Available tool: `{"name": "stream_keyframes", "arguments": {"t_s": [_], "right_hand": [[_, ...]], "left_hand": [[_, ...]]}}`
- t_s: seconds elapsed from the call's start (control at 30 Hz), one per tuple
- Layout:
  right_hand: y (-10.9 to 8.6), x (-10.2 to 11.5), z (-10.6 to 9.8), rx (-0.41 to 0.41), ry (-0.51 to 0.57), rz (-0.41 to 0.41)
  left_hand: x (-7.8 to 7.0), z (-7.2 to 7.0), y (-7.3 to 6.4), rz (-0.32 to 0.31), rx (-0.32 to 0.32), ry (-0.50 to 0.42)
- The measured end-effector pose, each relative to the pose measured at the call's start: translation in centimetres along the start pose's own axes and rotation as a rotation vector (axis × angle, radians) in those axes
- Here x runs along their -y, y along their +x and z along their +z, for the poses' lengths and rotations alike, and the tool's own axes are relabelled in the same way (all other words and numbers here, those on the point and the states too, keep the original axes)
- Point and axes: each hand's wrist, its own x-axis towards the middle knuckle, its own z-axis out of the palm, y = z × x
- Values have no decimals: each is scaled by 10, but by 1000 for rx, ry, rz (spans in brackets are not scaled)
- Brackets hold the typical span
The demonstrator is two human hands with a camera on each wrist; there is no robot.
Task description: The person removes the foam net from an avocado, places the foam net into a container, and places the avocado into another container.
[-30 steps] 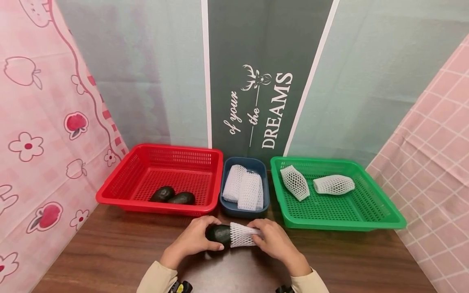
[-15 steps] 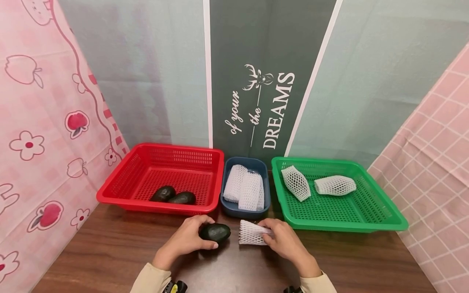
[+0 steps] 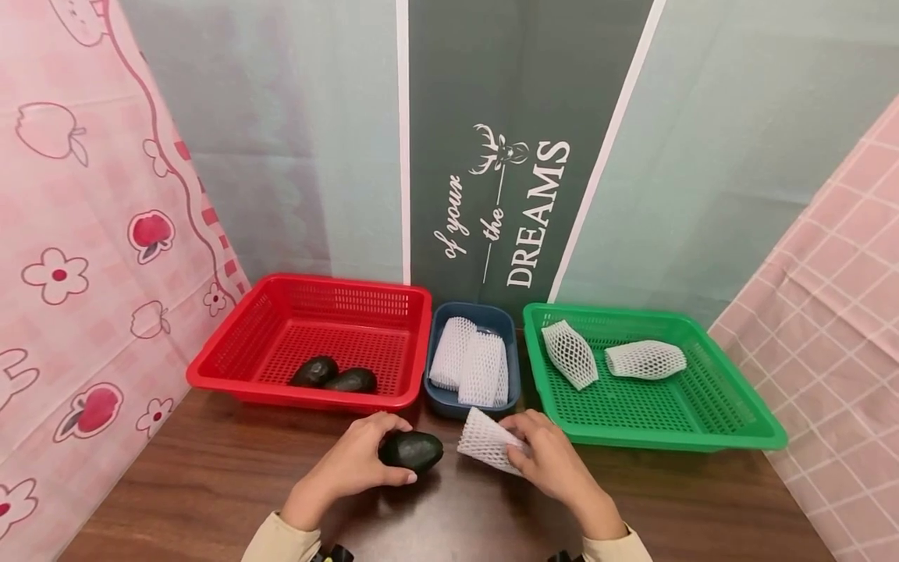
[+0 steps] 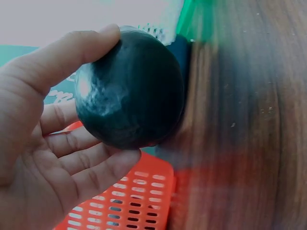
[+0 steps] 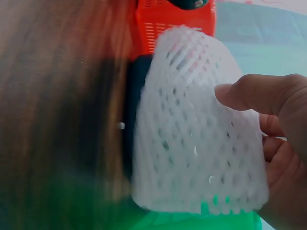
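In the head view my left hand (image 3: 358, 462) grips a dark green avocado (image 3: 413, 451) by its left end, thumb on the near side. The left wrist view shows the avocado (image 4: 132, 88) between thumb and fingers. To its right, my right hand (image 3: 551, 459) pinches a white foam net sleeve (image 3: 485, 441), tilted with its mouth toward the upper left. Up close in the right wrist view, my thumb presses on the foam net sleeve (image 5: 196, 129), which looks flattened. A gap separates avocado and sleeve.
A red basket (image 3: 211, 378) at the left holds two avocados (image 3: 351, 380). The blue bin (image 3: 511, 351) in the middle holds several foam net sleeves (image 3: 455, 351). In the green basket (image 3: 653, 435) at the right lie two net-wrapped pieces (image 3: 646, 359). Brown wooden table (image 3: 211, 484) lies in front.
The sleeve's mouth, around the avocado's right end a second ago, has come off it. The right hand has moved right and tilted the sleeve; the left hand has shifted slightly left with the avocado.
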Motion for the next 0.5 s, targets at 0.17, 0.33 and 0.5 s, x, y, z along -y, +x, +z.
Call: {"name": "stream_keyframes", "arguments": {"t_s": [0.17,0.33,0.5], "right_hand": [[11,-1,-4,-77,78,-56],[22,-5,-5,-124,94,-118],[33,-7,-5,-94,117,-74]], "left_hand": [[1,-5,-3,9,-23,7],[3,-10,-6,17,-32,12],[3,-17,-7,-5,-25,8]]}}
